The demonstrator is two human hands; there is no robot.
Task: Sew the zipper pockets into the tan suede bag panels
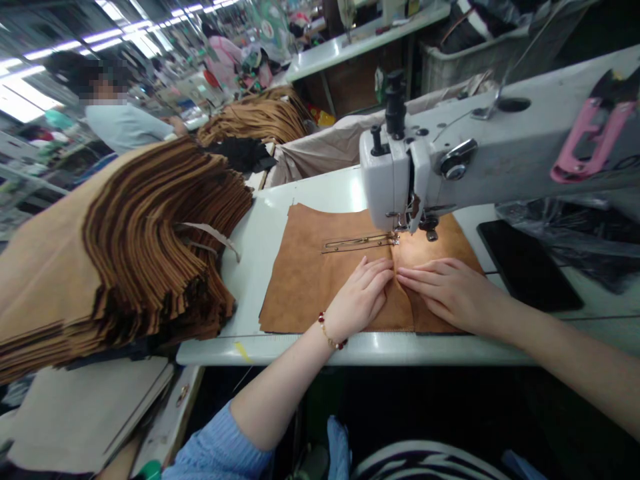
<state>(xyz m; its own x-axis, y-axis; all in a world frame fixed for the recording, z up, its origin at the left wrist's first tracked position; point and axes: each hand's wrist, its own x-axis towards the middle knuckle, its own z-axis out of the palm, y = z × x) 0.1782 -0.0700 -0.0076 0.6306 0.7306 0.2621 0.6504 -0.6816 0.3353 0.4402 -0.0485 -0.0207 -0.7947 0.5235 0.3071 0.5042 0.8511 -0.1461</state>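
Note:
A brown suede-like panel (300, 280) lies flat on the sewing machine's bed, with a zipper (360, 241) set in a stitched slot. The zipper's right end sits at the presser foot of the white sewing machine (385, 173). My left hand (364, 290) rests on the panel just below the zipper, fingers stretched together and slightly bent. Facing it, my right hand (450, 290) lies flat with its fingers extended. Between the fingertips of both hands runs a raised seam (396, 267) in the panel. The left thumb is mostly hidden.
At left stands a tall stack of folded brown panels (150, 247), close to the table edge. A black phone (530, 263) lies right of the panel. Pink-handled snippers (593, 133) rest on the machine arm. A co-worker (123, 123) sits at back left.

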